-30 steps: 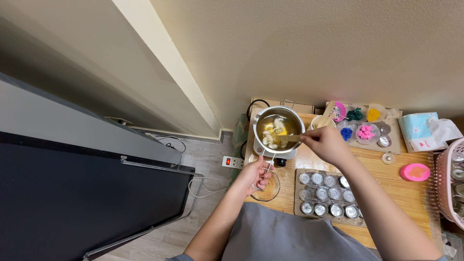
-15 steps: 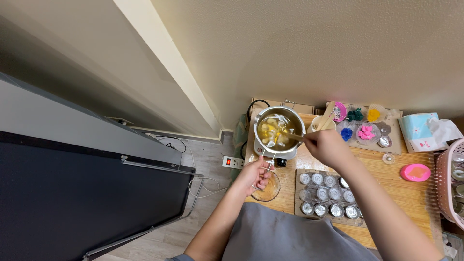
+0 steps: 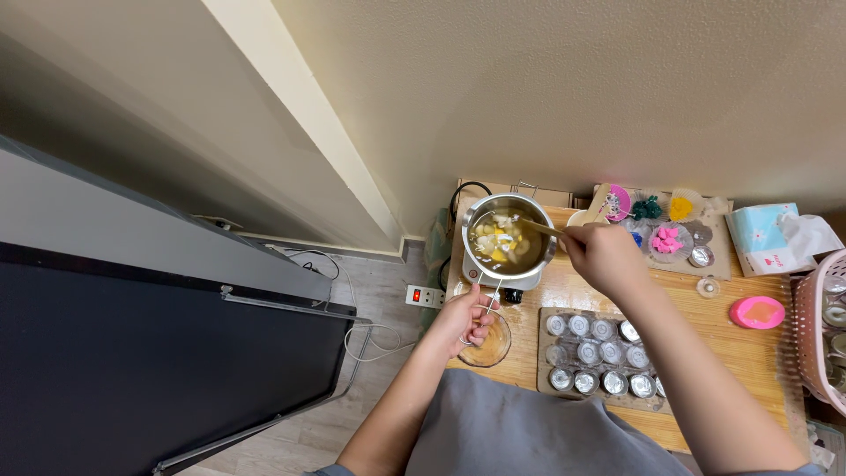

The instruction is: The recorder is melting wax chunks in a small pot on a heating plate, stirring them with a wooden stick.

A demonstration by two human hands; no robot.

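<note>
A small steel pot [image 3: 508,238] with pale and yellow lumps in liquid sits on a little hotplate [image 3: 493,280] at the back left of a wooden table [image 3: 758,353]. My left hand [image 3: 465,321] grips the pot's thin wire handle, just over a clear glass dish [image 3: 485,348]. My right hand [image 3: 604,257] holds a wooden stick [image 3: 539,227] whose tip dips into the pot.
A tray of several small metal cups [image 3: 599,353] lies in front of me. Coloured bits sit on a board [image 3: 670,229] behind. A tissue pack [image 3: 771,236], pink lid [image 3: 758,312] and pink basket [image 3: 824,326] stand right. A power strip [image 3: 425,296] lies on the floor.
My right hand has drifted slightly left and nearer, moving the stick inside the pot. The left hand keeps its hold on the handle.
</note>
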